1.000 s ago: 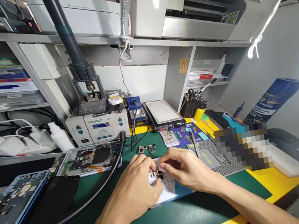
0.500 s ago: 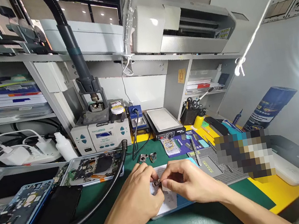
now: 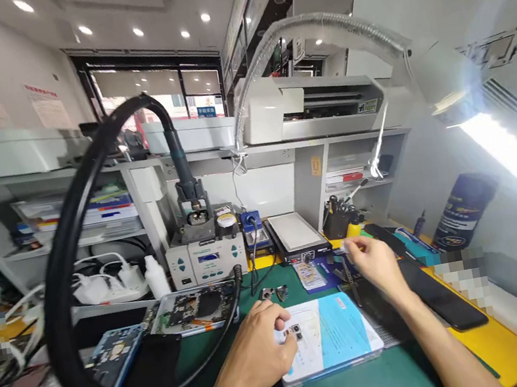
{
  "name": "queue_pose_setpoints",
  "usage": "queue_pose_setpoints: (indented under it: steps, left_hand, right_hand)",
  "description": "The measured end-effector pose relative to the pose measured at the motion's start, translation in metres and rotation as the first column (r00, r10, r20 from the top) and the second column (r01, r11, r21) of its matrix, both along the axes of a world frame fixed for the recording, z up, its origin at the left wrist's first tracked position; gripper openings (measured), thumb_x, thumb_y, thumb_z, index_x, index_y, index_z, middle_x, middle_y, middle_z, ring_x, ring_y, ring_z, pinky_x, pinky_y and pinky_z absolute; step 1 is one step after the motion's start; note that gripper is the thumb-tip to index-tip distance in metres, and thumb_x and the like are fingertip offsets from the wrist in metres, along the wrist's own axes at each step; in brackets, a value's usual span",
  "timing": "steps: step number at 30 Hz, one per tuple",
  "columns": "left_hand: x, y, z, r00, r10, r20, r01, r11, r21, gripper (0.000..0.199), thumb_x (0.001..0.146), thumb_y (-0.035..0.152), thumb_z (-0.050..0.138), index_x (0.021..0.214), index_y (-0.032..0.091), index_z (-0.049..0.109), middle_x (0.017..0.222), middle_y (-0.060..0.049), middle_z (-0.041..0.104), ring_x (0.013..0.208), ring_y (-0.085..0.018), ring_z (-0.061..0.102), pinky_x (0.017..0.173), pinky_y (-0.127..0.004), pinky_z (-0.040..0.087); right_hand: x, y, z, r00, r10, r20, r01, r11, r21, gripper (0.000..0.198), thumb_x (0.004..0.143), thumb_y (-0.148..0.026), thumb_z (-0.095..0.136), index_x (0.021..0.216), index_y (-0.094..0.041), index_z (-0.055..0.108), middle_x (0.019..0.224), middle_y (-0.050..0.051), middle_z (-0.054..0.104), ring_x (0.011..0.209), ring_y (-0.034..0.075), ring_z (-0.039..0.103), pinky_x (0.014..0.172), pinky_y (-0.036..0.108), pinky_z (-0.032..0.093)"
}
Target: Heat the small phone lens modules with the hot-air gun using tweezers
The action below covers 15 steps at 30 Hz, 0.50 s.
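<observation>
My left hand [image 3: 259, 340] is closed, thumb and forefinger pinching the left side of a small phone camera module [image 3: 296, 329] with dark square lenses. The module is over the left part of a white and light-blue flat box [image 3: 345, 331]. Off to the right and raised, my right hand [image 3: 375, 261] has its thumb and forefinger pinched together. A tiny pale bit shows at those fingertips, too small to name. Just left of that hand, metal tweezers [image 3: 351, 280] lie on the mat. Two more small camera modules [image 3: 273, 293] rest on the green mat behind the box.
A hot-air station [image 3: 207, 259] stands at the back, its thick black hose [image 3: 57, 256] looping across the left. An opened phone [image 3: 193, 308] and a blue phone frame [image 3: 117, 358] lie left. A heating plate [image 3: 298, 233] is behind; a black phone [image 3: 439, 295] lies right.
My right hand has left the camera module and moved right and away, fingers still pinched. My left hand still holds the module. The head view has tilted up, showing the lamp and ceiling.
</observation>
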<state>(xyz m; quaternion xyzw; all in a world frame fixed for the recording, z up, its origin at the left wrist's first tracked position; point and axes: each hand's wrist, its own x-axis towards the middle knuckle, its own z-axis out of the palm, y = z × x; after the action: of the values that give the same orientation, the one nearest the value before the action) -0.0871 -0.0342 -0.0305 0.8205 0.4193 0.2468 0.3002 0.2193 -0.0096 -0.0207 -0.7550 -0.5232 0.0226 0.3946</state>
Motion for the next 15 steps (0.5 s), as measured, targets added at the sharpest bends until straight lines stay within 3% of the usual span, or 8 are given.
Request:
queue_pose_setpoints:
  steps: [4, 8, 10, 12, 15]
  left_hand:
    - [-0.003, -0.01, 0.017, 1.0, 0.025, -0.009, -0.025, 0.999, 0.022, 0.016, 0.08, 0.024, 0.062, 0.093, 0.022, 0.072, 0.095, -0.003, 0.071, 0.09, -0.019, 0.067, 0.083, -0.032, 0.057]
    - [-0.024, -0.006, 0.05, 0.98, 0.19, -0.057, -0.189, 0.982, 0.029, 0.023, 0.094, 0.038, 0.056, 0.101, 0.025, 0.073, 0.094, 0.001, 0.074, 0.088, -0.014, 0.069, 0.081, -0.025, 0.058]
    - [-0.044, 0.012, 0.065, 0.915, 0.384, -0.121, -0.38, 0.923, 0.058, 0.031, 0.1, 0.041, 0.048, 0.106, 0.022, 0.071, 0.099, -0.001, 0.074, 0.09, -0.015, 0.069, 0.084, -0.029, 0.058]
    - [-0.066, 0.038, 0.074, 0.793, 0.571, -0.213, -0.564, 0.82, 0.095, 0.032, 0.1, 0.041, 0.054, 0.114, 0.015, 0.066, 0.112, -0.008, 0.07, 0.101, -0.018, 0.068, 0.091, -0.039, 0.058]
    - [-0.089, 0.076, 0.072, 0.592, 0.708, -0.384, -0.73, 0.673, 0.115, 0.038, 0.095, 0.039, 0.065, 0.126, 0.017, 0.062, 0.126, -0.01, 0.064, 0.113, -0.023, 0.065, 0.094, -0.043, 0.058]
  right_hand:
    - [0.018, 0.001, -0.006, 0.991, -0.116, 0.07, 0.118, 0.993, -0.028, 0.052, 0.091, -0.034, 0.045, 0.123, -0.001, 0.07, 0.123, 0.032, 0.068, 0.111, 0.04, 0.067, 0.093, 0.048, 0.048]
    - [0.007, 0.002, -0.016, 0.994, -0.061, 0.088, 0.063, 0.998, -0.021, 0.047, 0.093, -0.036, 0.043, 0.119, -0.009, 0.072, 0.121, 0.023, 0.07, 0.109, 0.037, 0.067, 0.091, 0.045, 0.048]
    - [-0.002, 0.003, -0.019, 0.995, -0.003, 0.098, 0.004, 1.0, -0.012, 0.043, 0.094, -0.037, 0.042, 0.111, -0.013, 0.073, 0.115, 0.018, 0.073, 0.105, 0.035, 0.067, 0.089, 0.043, 0.048]
    - [-0.011, 0.003, -0.022, 0.993, 0.052, 0.103, -0.052, 0.999, -0.006, 0.04, 0.095, -0.038, 0.042, 0.105, -0.015, 0.074, 0.113, 0.015, 0.074, 0.101, 0.032, 0.068, 0.088, 0.041, 0.048]
    - [-0.021, 0.002, -0.026, 0.988, 0.122, 0.094, -0.123, 0.992, 0.002, 0.039, 0.096, -0.039, 0.043, 0.103, -0.017, 0.074, 0.113, 0.012, 0.074, 0.095, 0.029, 0.068, 0.084, 0.039, 0.048]
